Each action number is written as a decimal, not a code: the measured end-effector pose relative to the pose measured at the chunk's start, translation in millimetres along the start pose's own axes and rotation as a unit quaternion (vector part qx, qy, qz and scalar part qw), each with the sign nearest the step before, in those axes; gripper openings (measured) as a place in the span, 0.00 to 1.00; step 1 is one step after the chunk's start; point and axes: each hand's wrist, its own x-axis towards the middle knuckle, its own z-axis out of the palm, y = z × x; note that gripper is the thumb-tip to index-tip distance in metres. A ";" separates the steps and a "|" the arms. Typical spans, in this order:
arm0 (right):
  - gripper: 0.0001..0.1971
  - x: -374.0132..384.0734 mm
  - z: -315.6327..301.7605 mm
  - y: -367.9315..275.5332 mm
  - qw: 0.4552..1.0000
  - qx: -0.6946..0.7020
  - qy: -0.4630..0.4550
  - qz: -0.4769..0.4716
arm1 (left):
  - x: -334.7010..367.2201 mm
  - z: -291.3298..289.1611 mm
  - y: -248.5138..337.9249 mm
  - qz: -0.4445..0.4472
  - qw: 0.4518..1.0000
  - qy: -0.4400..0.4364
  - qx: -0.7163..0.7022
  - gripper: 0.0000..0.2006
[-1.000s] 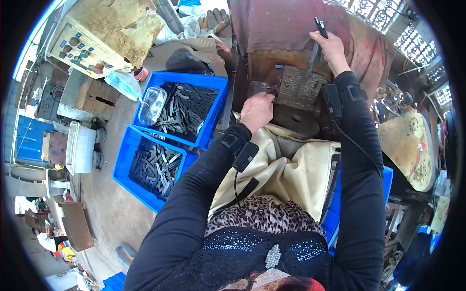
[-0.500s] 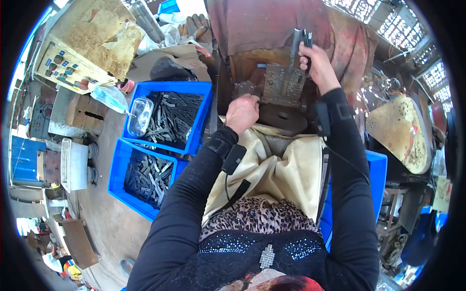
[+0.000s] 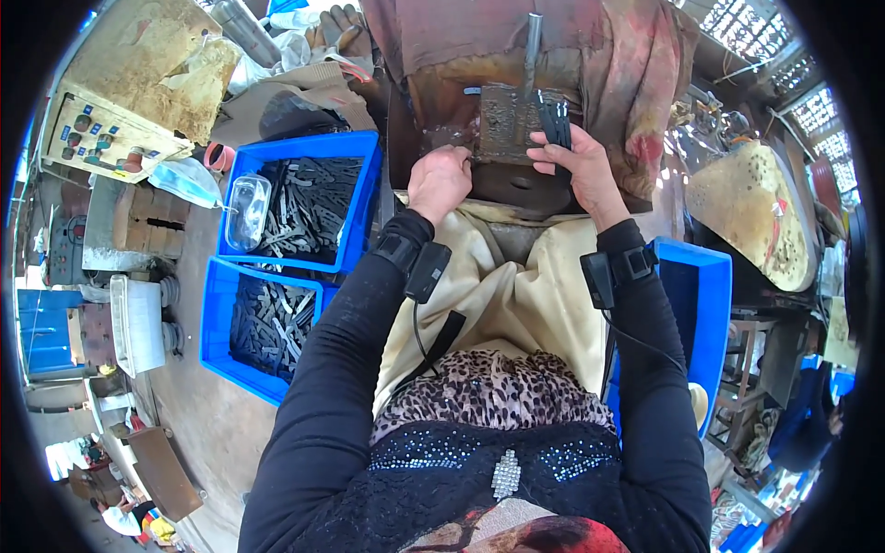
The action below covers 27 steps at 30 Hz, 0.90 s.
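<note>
My right hand (image 3: 583,170) is closed around a small bundle of dark flat metal strips (image 3: 555,118), which stick up past the fingers. It hovers at the right side of a wet, rough metal block (image 3: 501,124) with a metal rod (image 3: 533,51) rising behind it. Left of the block, my left hand (image 3: 439,182) is closed with its fingertips pressed together; whatever they hold, if anything, is hidden. Between the hands and my cream apron (image 3: 489,253) lies a dark round disc (image 3: 522,182) with a central hole.
Two blue bins (image 3: 371,166) (image 3: 214,318) of dark metal strips stand at my left, with a clear plastic container (image 3: 247,214) in the farther one. Another blue bin (image 3: 717,276) is at my right. A control box (image 3: 111,138) stands far left; reddish cloth (image 3: 516,46) drapes behind the block.
My right hand has come down toward me with the strips, from beside the rod to the block's right side. My left hand stays closed near the block. The whole view has shifted slightly.
</note>
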 end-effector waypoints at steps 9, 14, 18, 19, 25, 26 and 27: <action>0.09 4.2 -15.9 25.6 0.997 -0.071 -0.003 0.004 | -0.7 -1.4 -6.3 -0.006 1.000 -0.005 0.015 0.08; 0.09 3.6 -26.8 44.8 0.994 -0.098 0.051 0.019 | -10.2 -3.6 -17.5 0.039 0.988 0.112 -0.101 0.09; 0.10 -7.9 -59.3 53.4 0.988 -0.130 0.046 0.066 | -35.0 -44.8 -25.3 0.051 0.964 0.213 -0.150 0.12; 0.10 -9.6 -61.8 54.9 0.985 -0.146 0.052 0.071 | -46.6 -58.0 -30.5 0.050 0.959 0.234 -0.154 0.12; 0.09 -7.9 -40.9 52.9 0.976 -0.186 0.063 0.091 | -146.9 -122.5 -128.0 -0.094 0.944 0.315 -0.024 0.13; 0.08 -7.4 -37.9 51.9 0.976 -0.188 0.075 0.084 | -164.5 -133.5 -148.0 -0.123 0.934 0.334 0.017 0.13; 0.07 -7.7 -35.1 50.8 0.975 -0.190 0.086 0.078 | -184.1 -142.9 -164.9 -0.164 0.918 0.360 0.026 0.13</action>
